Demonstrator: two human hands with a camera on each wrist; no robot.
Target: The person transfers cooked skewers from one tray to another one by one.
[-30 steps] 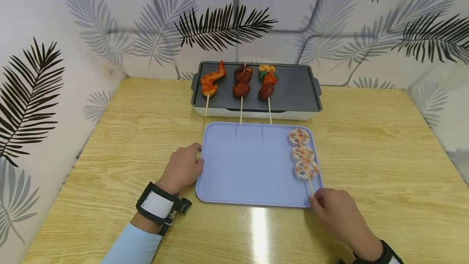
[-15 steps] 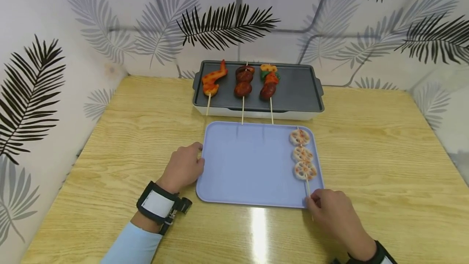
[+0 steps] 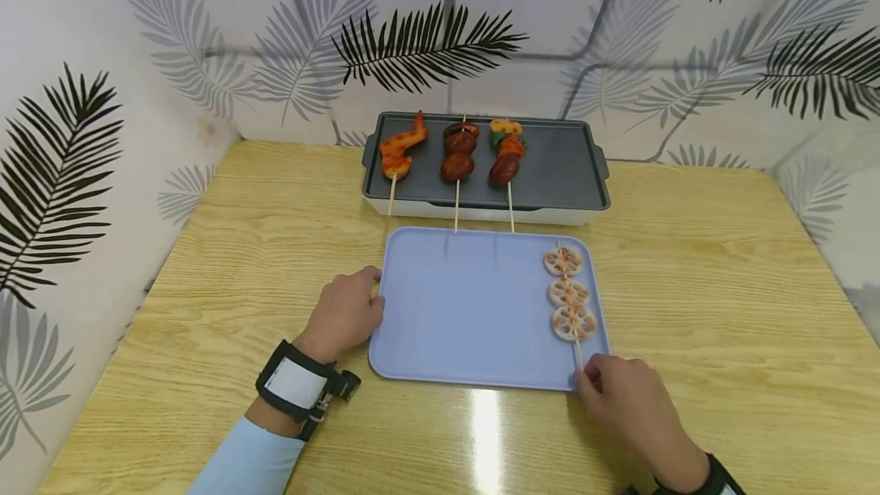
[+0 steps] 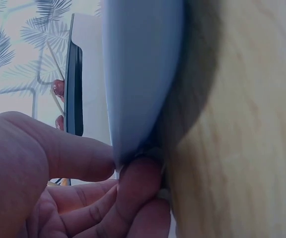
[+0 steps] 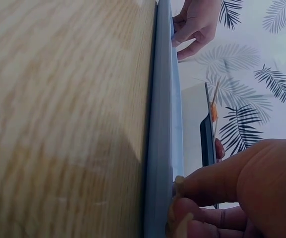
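Observation:
A blue tray (image 3: pixel 474 312) lies on the table. My left hand (image 3: pixel 341 312) pinches its left edge, with the thumb at the rim and fingers curled under it in the left wrist view. Three lotus root slices (image 3: pixel 568 293) sit on a thin wooden skewer along the tray's right side. Near the tray's front right corner, my right hand (image 3: pixel 627 402) pinches the lower end of that skewer (image 5: pixel 179 186) between thumb and finger. The slices rest on the tray or just above it; which one I cannot tell.
Behind the tray stands a dark grill plate (image 3: pixel 557 166) on a white base. On it lie a chicken wing skewer (image 3: pixel 397 155), a skewer of brown-red pieces (image 3: pixel 457 165) and a mixed skewer (image 3: pixel 506 166), their sticks jutting over the front edge. Leaf-patterned cloth (image 3: pixel 275 44) hangs behind the wooden table (image 3: pixel 701 289).
The lotus root skewer's lower end has shifted slightly left with my right hand, and the slices have rocked around. My left hand stays at the tray edge.

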